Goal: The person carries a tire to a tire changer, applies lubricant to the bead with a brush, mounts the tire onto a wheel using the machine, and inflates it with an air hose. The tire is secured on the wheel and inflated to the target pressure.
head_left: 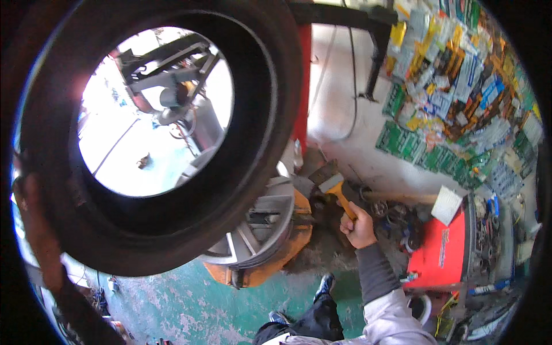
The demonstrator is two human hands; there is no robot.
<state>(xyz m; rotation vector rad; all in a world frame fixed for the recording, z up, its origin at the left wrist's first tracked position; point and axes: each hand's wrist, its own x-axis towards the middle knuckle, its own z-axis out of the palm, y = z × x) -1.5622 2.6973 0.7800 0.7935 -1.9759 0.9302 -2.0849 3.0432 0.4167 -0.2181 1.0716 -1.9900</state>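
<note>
The right grip (359,229) closes round the handle of the brush (339,194), which points up-left toward the tire (259,109), best kept steady by the left grip (26,187), too dim to tell whether closed.

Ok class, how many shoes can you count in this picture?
2: one shoe below and right of the silver wheel, the other shoe lower and further left.

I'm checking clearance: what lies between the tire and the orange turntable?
The head view shows a silver spoked wheel rim between them, resting on the turntable, partly hidden by the tire.
</note>
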